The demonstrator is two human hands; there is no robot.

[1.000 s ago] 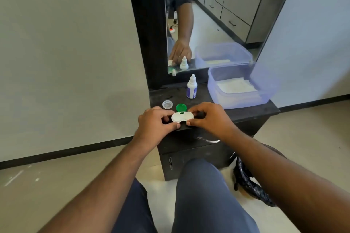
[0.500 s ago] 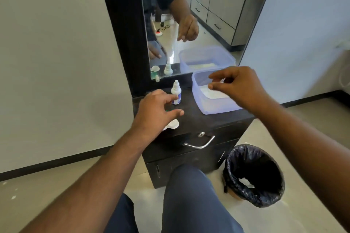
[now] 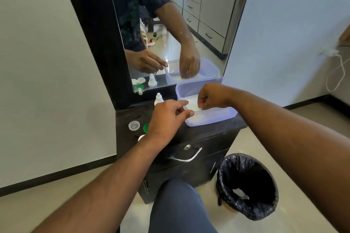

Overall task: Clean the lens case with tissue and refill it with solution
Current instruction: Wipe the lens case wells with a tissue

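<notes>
1. A tall mirror in a black frame (image 3: 89,30) stands at the far edge of the scene and reflects both hands and the things below it.
2. The dark wooden desk (image 3: 214,130) has a drawer with a curved metal handle (image 3: 186,158) on its near face.
3. A round bin lined with a black plastic bag (image 3: 248,185) stands on the floor to the right of the desk, near the person's knee.
4. A clear bluish plastic box (image 3: 214,116) sits on the right part of the desk top, with a stack of white tissue (image 3: 192,103) lying inside it.
5. The right hand (image 3: 213,96) reaches down into the box, its fingers curled and pinching the tissue at the top of the stack.
6. The left hand (image 3: 166,119) is at the box's left near corner, thumb and forefinger closed on the rim there.
7. A small white solution bottle with a pointed nozzle (image 3: 158,98) stands upright at the far side of the desk, just left of the box and partly behind the left hand.
8. A clear round cap (image 3: 134,125) lies on the left of the desk top.
9. A green round cap (image 3: 145,127) lies just right of it, half hidden by the left wrist.
10. The white lens case (image 3: 141,137) shows only as a small edge near the desk's front, beneath the left wrist.
</notes>
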